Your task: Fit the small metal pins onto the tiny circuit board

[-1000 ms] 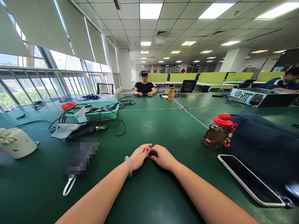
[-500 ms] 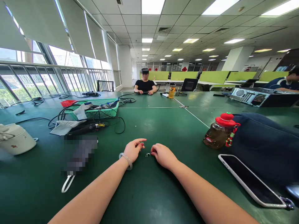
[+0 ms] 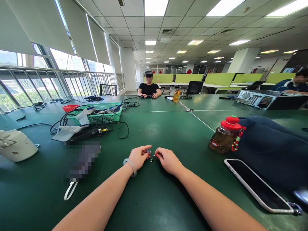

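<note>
My left hand (image 3: 139, 156) rests on the green table (image 3: 154, 195) with a pale bangle on its wrist. Its fingertips pinch a tiny metal part (image 3: 148, 150) just above the table. My right hand (image 3: 168, 160) lies a little to the right, fingers curled, thumb and forefinger pinched on something too small to make out. Between the two hands several tiny metal bits (image 3: 151, 159) lie on the table.
A jar with a red lid (image 3: 225, 136), a dark blue bag (image 3: 274, 147) and a phone (image 3: 258, 186) lie at the right. A white appliance (image 3: 14, 146), a green basket (image 3: 97, 115) and tangled cables are at the left. One person sits at the far end, another at the right edge.
My hands, first touching together, drew apart and showed the small bits on the table. The left fingertips now hold one small part up.
</note>
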The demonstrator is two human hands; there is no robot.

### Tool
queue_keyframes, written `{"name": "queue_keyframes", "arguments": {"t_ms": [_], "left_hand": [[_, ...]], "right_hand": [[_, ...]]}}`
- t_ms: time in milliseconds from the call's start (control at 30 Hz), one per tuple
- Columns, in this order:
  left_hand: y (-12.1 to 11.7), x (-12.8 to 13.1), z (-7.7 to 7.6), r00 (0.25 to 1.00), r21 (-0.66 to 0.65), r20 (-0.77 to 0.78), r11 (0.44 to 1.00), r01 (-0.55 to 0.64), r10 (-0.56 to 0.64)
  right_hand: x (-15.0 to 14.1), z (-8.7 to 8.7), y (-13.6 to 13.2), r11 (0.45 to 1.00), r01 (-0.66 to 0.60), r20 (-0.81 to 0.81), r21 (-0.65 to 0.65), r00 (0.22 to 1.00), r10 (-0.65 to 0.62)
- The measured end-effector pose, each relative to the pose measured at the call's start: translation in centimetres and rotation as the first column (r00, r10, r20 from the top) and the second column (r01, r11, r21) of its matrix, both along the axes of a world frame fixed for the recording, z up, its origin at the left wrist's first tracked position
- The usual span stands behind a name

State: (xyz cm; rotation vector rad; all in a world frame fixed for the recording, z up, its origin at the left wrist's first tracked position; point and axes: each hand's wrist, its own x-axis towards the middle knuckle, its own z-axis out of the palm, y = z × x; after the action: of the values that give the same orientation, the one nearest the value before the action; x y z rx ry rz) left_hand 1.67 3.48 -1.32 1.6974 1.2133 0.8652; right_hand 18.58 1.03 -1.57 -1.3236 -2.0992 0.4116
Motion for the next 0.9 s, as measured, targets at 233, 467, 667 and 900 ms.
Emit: {"name": "queue_keyframes", "arguments": {"t_ms": [233,467,667,900], "left_hand": [[-0.55,-0.20,0.86,0.963,0.194,-0.270,0.979,0.059,-0.004],[-0.63,-0.19,0.99,0.957,0.191,-0.291,0.979,0.068,-0.009],[-0.38,-0.30,0.70,0.954,0.217,-0.301,0.973,0.077,-0.009],[-0.10,-0.51,0.55,0.952,0.211,-0.305,0.976,0.057,0.010]], "right_hand": [[-0.06,0.20,-0.20,0.999,-0.019,-0.142,-0.033,0.990,0.014],[0.06,-0.26,0.01,0.998,-0.023,-0.182,-0.060,0.983,0.012],[0.03,-0.20,0.08,0.998,-0.016,-0.132,-0.068,0.991,0.006],[0.18,-0.01,-0.02,0.998,-0.028,-0.051,-0.054,0.998,0.025]]}}
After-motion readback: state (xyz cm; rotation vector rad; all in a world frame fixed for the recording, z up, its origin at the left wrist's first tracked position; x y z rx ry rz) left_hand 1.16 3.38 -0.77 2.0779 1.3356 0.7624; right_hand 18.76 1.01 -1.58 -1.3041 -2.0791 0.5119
